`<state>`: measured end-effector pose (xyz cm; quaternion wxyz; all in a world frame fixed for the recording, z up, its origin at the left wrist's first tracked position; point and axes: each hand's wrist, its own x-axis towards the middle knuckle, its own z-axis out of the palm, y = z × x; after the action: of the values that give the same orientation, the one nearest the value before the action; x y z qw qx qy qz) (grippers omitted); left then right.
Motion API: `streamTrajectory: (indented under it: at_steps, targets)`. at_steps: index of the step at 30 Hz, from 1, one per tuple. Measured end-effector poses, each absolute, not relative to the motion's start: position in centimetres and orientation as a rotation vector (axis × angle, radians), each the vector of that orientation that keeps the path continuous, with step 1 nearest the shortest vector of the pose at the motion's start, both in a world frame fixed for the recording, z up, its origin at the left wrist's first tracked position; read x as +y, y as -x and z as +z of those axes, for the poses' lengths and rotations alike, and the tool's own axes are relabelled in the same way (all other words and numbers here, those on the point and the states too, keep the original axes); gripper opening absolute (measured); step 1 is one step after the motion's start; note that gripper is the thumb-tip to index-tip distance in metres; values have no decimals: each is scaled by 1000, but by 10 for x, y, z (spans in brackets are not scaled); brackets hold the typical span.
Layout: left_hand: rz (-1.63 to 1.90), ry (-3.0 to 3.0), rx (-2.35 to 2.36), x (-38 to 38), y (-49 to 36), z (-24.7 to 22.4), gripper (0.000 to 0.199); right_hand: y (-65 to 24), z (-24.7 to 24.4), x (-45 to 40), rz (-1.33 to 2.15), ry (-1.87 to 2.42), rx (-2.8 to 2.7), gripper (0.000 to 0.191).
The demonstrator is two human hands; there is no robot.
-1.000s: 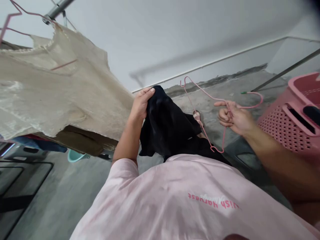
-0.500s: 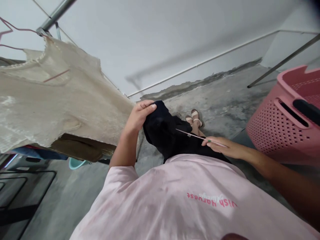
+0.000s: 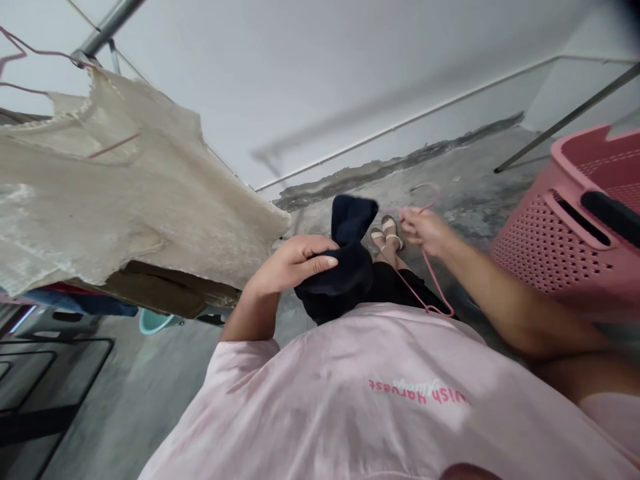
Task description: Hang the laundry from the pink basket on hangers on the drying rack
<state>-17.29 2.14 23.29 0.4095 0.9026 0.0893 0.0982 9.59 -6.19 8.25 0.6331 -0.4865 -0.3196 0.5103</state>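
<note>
A dark navy piece of clothing (image 3: pixel 345 267) is gripped in my left hand (image 3: pixel 305 262), its thumb lying along the top. One part of the cloth sticks up above the fingers, and the rest bunches in front of my waist. The garment's exact kind is not clear. My right hand (image 3: pixel 423 228) is closed on a pink clothes hanger (image 3: pixel 433 272), near the hook end. The hook points away from me, and the wide end hangs down toward my shirt. Part of the hanger passes out of sight by the dark cloth.
A cream lace-trimmed top (image 3: pixel 150 193) hangs at the left from a metal rail (image 3: pixel 113 28), with more clothes behind it. A pink perforated laundry basket (image 3: pixel 555 247) stands at the right. Below the hanging clothes is a teal basin (image 3: pixel 154 323). A black metal frame (image 3: pixel 60 400) is at the lower left.
My right hand has moved up and away from my body, and the hanger has turned from edge-on to show its outline. My left hand has come lower and rightward, with the cloth's end flipped up.
</note>
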Motion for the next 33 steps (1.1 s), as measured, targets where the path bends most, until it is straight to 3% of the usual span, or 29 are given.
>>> streamTrajectory:
  at_steps: [4,9,19,26,29,33]
  targets:
    - [555,-2242,529,34,191,218,30,-115,113,-60,885,985,-520,39]
    - [675,-2176,559,29,196,201,30,-87,144,-60,549,947,-630,44]
    - [663,-2196,519,-11,173,149,35,-36,181,-8,407,871,-750,43]
    - [374,-2095,119,-31,165,116,68,-19,177,12,416,679,-750,47]
    - [376,-2271,76,-20,165,115,50,-26,180,10,432,820,-768,41]
    - [740,-2360,228,-2,177,123,24,-32,179,6,497,793,-748,42]
